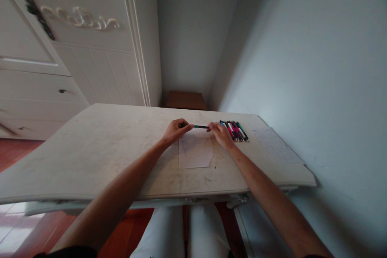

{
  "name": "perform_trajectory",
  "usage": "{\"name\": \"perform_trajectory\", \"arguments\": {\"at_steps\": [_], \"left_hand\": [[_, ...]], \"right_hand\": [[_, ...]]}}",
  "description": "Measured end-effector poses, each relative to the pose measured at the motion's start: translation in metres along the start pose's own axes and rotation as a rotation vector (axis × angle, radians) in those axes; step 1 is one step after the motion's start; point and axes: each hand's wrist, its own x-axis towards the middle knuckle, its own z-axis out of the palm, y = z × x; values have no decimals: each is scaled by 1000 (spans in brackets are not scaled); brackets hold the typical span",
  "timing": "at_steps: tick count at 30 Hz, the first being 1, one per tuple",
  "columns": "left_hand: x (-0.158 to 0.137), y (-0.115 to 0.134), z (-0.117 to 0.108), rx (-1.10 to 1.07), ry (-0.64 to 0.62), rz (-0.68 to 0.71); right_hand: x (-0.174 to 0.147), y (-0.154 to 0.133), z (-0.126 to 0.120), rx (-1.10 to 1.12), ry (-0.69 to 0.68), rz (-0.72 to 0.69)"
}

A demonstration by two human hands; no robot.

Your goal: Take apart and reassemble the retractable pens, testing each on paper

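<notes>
My left hand [175,130] and my right hand [220,134] hold the two ends of a thin dark pen with a green band [199,126], level above the far edge of a written sheet of paper [195,151]. The sheet lies flat on a worn white table [99,149], with one near corner torn off. Just right of my right hand, several pens in pink, black, white and green [236,131] lie side by side in a row.
A second written sheet [276,145] lies at the table's right end beside the pale wall. A white carved wardrobe [75,48] stands at the left. A brown stool or box [186,100] sits behind the table. My legs in white trousers are under the near edge.
</notes>
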Motion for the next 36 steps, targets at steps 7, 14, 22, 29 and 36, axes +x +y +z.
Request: {"name": "perform_trajectory", "arguments": {"at_steps": [7,14,22,29,36], "left_hand": [[2,-1,-2,-53,23,-6],[3,0,-3,-70,30,-9],[4,-3,-4,-58,57,-26],[7,-5,-7,-52,137,-18],[8,-8,-14,-1,148,6]], "right_hand": [[2,-2,0,94,31,51],[2,-2,0,213,41,126],[4,2,-3,268,104,116],[5,3,-5,305,143,106],[7,14,-8,222,91,109]]}}
